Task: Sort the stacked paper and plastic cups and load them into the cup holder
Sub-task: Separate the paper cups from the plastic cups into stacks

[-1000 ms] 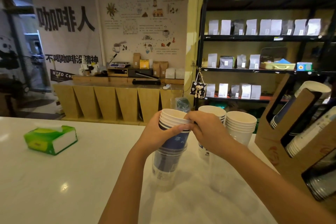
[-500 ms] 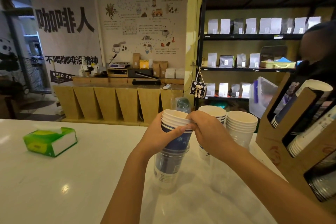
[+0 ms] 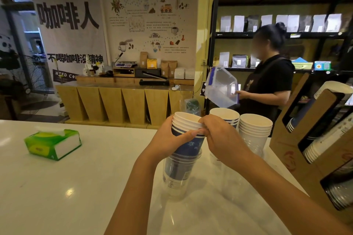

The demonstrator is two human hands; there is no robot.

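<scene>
A person in a black top (image 3: 271,78) is now seen at 1 o'clock behind the counter, with a clear plastic box (image 3: 222,87) held up; half a second ago only a dark edge of that person was seen. The cups have hardly been moved since then, so the sorting is judged to be at the same step: the paper cups are not yet pulled out of the plastic ones.

The mixed stack (image 3: 183,156) is kept upright at the middle of the white counter (image 3: 76,196). Its long axis runs up and down, a little tilted, with the open mouths pointed up. The blue paper cups (image 3: 188,144) are nested on top, and the clear plastic cups (image 3: 178,175) are at the bottom.

The left hand (image 3: 168,139) is wrapped around the paper cups. The right hand (image 3: 221,139) is pinched on the top rims.

Two more cup stacks (image 3: 256,129) are stood at 1 o'clock. The cardboard cup holder (image 3: 286,150), partly filled, is at 3 o'clock.
</scene>
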